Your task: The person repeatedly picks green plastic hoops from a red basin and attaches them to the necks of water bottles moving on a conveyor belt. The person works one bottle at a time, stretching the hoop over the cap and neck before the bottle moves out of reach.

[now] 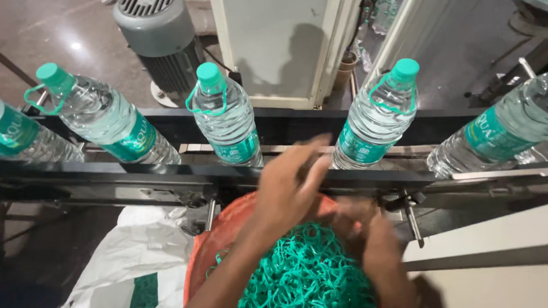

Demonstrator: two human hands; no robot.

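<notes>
My left hand is blurred with motion, raised just in front of the conveyor rail, its fingers apart and nothing visible in them. It is nearest the two middle bottles. My right hand is also blurred, low over a heap of teal plastic rings in an orange sack; its grip is unclear. Several clear water bottles with teal caps and labels stand on the conveyor: one at centre, one right of centre, one at left. Each of these wears a teal ring at its neck.
More bottles sit at the far left and far right of the belt. A grey electric motor and a cream machine cabinet stand behind it. A white sack lies left of the orange one, and a cream panel lies at lower right.
</notes>
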